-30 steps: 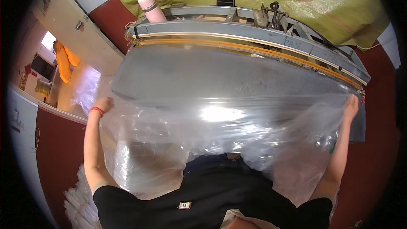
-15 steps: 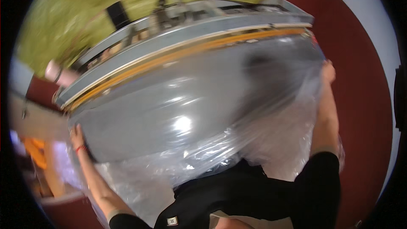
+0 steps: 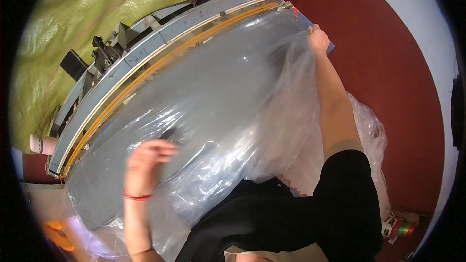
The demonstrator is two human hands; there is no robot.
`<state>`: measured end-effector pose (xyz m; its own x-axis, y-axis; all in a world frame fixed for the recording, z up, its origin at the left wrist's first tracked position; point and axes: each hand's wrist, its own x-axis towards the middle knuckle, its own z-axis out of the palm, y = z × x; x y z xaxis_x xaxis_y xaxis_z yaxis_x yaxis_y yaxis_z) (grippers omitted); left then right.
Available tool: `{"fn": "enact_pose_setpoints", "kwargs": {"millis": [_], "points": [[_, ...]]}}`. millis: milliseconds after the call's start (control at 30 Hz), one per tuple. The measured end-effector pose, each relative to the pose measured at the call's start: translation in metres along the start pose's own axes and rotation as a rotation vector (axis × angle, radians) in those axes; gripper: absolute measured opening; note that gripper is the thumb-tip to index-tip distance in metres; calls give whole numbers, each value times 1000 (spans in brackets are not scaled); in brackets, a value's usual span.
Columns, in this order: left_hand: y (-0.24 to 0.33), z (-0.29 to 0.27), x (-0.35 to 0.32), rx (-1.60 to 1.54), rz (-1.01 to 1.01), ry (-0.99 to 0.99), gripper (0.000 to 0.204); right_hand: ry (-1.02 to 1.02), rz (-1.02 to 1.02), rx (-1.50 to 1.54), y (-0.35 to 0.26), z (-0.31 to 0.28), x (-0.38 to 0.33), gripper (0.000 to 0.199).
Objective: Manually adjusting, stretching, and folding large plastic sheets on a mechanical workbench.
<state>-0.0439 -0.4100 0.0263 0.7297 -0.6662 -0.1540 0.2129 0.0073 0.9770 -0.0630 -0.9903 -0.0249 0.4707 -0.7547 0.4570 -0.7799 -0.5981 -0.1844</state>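
A large clear plastic sheet (image 3: pixel 286 121) lies over a wide grey tabletop (image 3: pixel 208 82), wrinkled and shiny toward my body. At the far right corner, my right hand (image 3: pixel 318 40) is closed on the sheet's edge, arm outstretched, and the plastic hangs in folds below it. My left hand (image 3: pixel 148 161), with a red string at the wrist, is over the left middle of the sheet. Motion smears its fingers, so I cannot tell whether they hold or touch the plastic. A small dark patch shows beside its fingertips.
Along the table's far side runs a long grey frame (image 3: pixel 145 48) with an orange strip (image 3: pixel 160 63) before it. Dark clamp-like metal parts (image 3: pixel 103 52), a black flat panel (image 3: pixel 74 64) and a pink cylinder (image 3: pixel 42 144) are at its back left. Yellow-green sheeting (image 3: pixel 87 9) lies beyond; the floor (image 3: pixel 388 82) is dark red.
My left hand has left the sheet's left edge and moved right and inward over it. My view has turned, so the table slants more steeply. My right hand stays at the right corner.
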Motion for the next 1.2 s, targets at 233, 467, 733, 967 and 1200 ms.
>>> {"fn": "enact_pose_setpoints", "kwargs": {"millis": [233, 467, 733, 967, 1200], "points": [[-83, 172, 53, -325, -336, -436, 43, -5, -35, 110, -15, 7, -2, 27], [3, 95, -7, 41, 587, -841, 55, -39, -63, 86, -1, 1, 0, 28], [-37, 3, -191, -322, 673, 514, 47, -71, -48, 42, -14, -7, -7, 31], [66, -207, -361, 197, 1029, 1406, 41, -39, -118, 30, -5, 9, -1, 30], [128, -261, -308, 1408, 306, 1586, 20, -63, -131, 26, -11, 15, 0, 30]]}}
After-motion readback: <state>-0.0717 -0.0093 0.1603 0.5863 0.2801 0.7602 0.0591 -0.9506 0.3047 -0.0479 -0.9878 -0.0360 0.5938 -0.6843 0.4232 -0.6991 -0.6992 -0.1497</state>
